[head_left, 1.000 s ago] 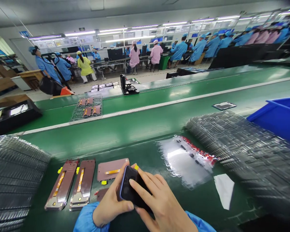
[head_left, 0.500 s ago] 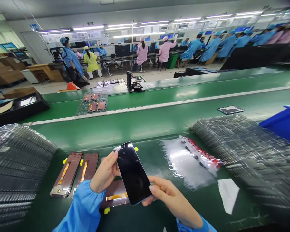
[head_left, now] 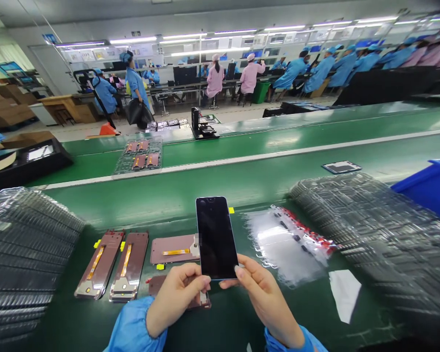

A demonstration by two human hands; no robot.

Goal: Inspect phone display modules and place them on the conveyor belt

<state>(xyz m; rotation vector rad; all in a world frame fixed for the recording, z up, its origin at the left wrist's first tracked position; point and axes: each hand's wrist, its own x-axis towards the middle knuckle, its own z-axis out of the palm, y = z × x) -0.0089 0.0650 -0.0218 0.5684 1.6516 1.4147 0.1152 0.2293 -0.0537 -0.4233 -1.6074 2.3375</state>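
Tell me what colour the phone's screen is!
The screen is black, seen best in the head view.

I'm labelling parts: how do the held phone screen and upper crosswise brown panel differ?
The phone screen shows black glass; the brown panel bears an orange ribbon.
The left hand and right hand hold the phone screen; the brown panel lies on the bench.
Both have a yellow tab at a long edge.

Left fingers [head_left: 196,287], right fingers [head_left: 248,283] curled inward
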